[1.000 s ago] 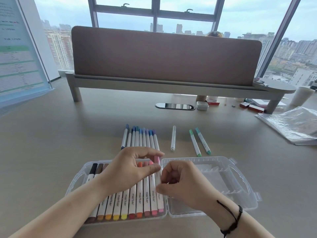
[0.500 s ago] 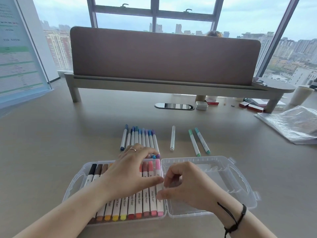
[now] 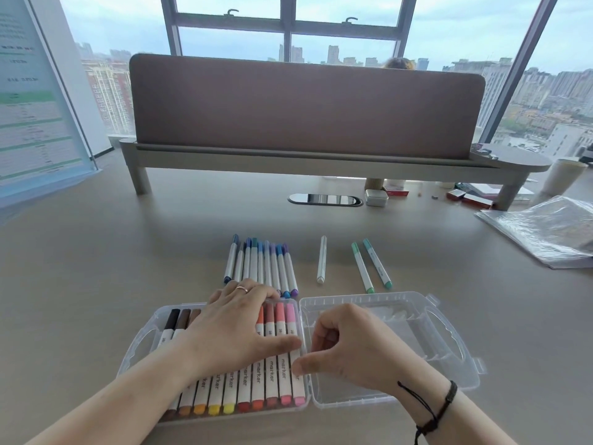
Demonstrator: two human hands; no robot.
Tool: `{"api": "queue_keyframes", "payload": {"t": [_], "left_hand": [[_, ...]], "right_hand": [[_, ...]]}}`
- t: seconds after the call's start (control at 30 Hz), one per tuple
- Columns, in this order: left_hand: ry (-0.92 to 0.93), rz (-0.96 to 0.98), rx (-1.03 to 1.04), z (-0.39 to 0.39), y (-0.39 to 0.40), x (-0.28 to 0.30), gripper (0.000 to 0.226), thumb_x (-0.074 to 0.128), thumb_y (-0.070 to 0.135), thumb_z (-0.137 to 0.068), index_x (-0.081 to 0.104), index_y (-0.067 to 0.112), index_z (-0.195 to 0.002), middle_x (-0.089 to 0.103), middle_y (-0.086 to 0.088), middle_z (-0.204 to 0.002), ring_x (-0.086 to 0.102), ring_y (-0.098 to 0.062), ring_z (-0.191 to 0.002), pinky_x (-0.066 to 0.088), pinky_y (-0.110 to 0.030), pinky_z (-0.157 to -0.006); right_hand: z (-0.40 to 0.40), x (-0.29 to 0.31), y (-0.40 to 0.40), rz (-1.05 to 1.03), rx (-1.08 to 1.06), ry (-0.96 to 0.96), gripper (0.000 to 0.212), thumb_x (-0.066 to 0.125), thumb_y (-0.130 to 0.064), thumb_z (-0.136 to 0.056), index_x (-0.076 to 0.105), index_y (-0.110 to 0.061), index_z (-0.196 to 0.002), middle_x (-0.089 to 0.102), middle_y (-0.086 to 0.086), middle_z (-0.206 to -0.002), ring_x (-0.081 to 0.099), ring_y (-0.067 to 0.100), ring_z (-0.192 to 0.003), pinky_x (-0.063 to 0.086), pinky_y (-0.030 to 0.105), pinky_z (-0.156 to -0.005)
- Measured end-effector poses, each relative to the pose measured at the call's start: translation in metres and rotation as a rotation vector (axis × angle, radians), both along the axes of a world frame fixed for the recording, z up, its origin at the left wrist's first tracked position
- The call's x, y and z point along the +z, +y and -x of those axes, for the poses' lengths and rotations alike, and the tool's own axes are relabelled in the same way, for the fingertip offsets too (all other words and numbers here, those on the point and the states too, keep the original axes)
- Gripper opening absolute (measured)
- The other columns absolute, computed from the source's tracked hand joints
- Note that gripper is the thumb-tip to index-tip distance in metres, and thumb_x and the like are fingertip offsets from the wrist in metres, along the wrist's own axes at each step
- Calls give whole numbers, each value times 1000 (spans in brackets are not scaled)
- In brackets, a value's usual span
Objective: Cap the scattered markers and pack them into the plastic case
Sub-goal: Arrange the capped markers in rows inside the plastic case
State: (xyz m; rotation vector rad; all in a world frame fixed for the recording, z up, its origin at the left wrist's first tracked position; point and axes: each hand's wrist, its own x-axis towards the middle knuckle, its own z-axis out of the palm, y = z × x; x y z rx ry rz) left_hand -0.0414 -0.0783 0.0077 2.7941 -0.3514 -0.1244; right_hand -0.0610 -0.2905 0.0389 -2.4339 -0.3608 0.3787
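A wide desk (image 3: 96, 284) is carrying everything, with a brown divider screen (image 3: 305, 104) standing along its 12 o'clock edge and a crinkled plastic sheet (image 3: 545, 229) lying toward 2 o'clock. At 6 o'clock the clear plastic case (image 3: 449, 345) is lying open flat, its left half filled with a row of capped markers (image 3: 272, 377) running from brown through orange and yellow to pink, its right half showing only bare slots.

The person's left hand (image 3: 231, 329) is lying flat across that packed row, fingers spread straight and pressing on the markers. The right hand (image 3: 349, 348) is sitting over the case's hinge, fingers curled in, its thumb tip touching the pink marker at the row's right end; whether it is pinching anything cannot be told.

Just beyond the case at 12 o'clock, a bunch of blue and purple markers (image 3: 260, 264) is lying side by side. A single white marker (image 3: 322, 260) is lying at 1 o'clock, and beside it two green markers (image 3: 369, 264).
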Motion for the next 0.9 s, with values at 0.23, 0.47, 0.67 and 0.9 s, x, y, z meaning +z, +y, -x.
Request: {"api": "queue_keyframes", "payload": {"t": [0.23, 0.47, 0.67, 0.9], "left_hand": [[10, -10, -1, 0, 1, 1, 96, 40, 100, -59, 34, 43, -136, 38, 21, -131, 33, -2, -122, 33, -30, -110], [39, -66, -17, -3, 3, 2, 95, 39, 101, -57, 34, 43, -132, 37, 19, -130, 32, -3, -121, 31, -31, -111], [54, -61, -32, -2, 2, 6, 94, 48, 97, -56, 33, 43, -131, 34, 20, -125, 30, -2, -115, 30, -28, -108], [34, -52, -43, -5, 16, 4, 96, 46, 102, -52, 34, 45, -128, 36, 22, -123, 34, -1, -115, 33, -26, -105]], "right_hand": [[-2, -5, -1, -7, -8, -10, 39, 86, -58, -62, 68, -24, -71, 66, -8, -68, 52, 1, -57, 44, 18, -53], [-3, -12, -2, -11, -26, -31, 46, 84, -64, -57, 71, -24, -75, 67, -9, -69, 52, 1, -57, 46, 23, -55], [-3, -11, -2, -17, -12, -22, 43, 84, -62, -60, 71, -24, -75, 65, -10, -66, 52, 1, -56, 44, 22, -55], [1, -16, 8, -27, -19, -81, 47, 81, -66, -61, 71, -24, -77, 63, -11, -65, 50, 1, -56, 42, 20, -54]]}}
